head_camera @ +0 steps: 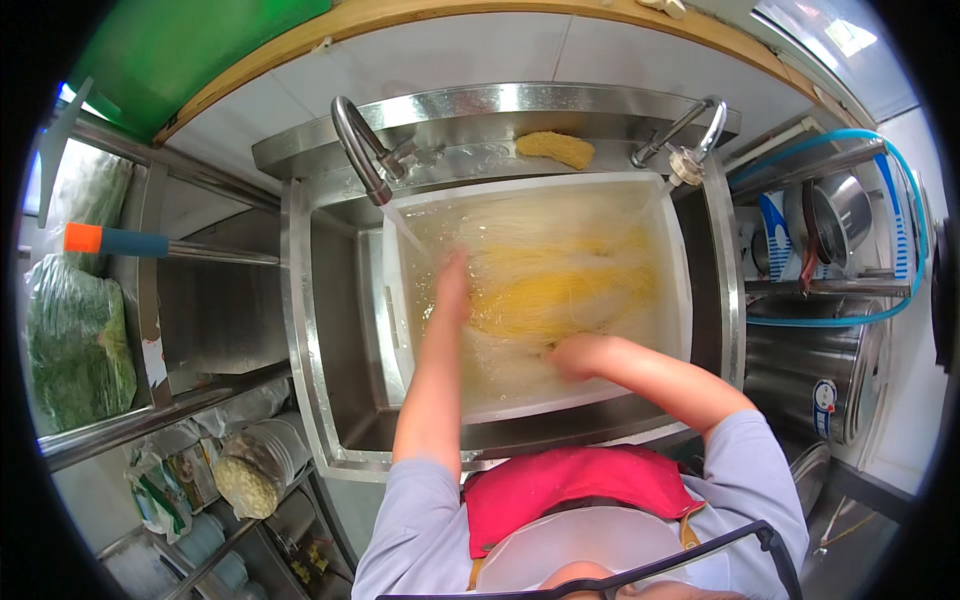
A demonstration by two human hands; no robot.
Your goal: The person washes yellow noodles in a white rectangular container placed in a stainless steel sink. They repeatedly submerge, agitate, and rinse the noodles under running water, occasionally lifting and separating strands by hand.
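Note:
A white plastic tub (679, 300) full of cloudy water stands in a stainless steel sink. Long thin yellow strands (540, 300), which look like noodles, lie in the water in a loose bundle. My left hand (451, 281) reaches in at the left end of the strands, close to a running stream of water. Blur and water hide its fingers. My right hand (576, 356) dips in along the strands' near side, its fingers under the surface. Whether either hand grips any strands cannot be made out.
A faucet (360, 150) pours into the tub at the left; a second faucet (697, 142) stands at the right. A yellow sponge (555, 148) lies on the back ledge. Shelves with bagged greens (79, 345) are left; metal pots (814, 367) and a blue hose (919, 225) are right.

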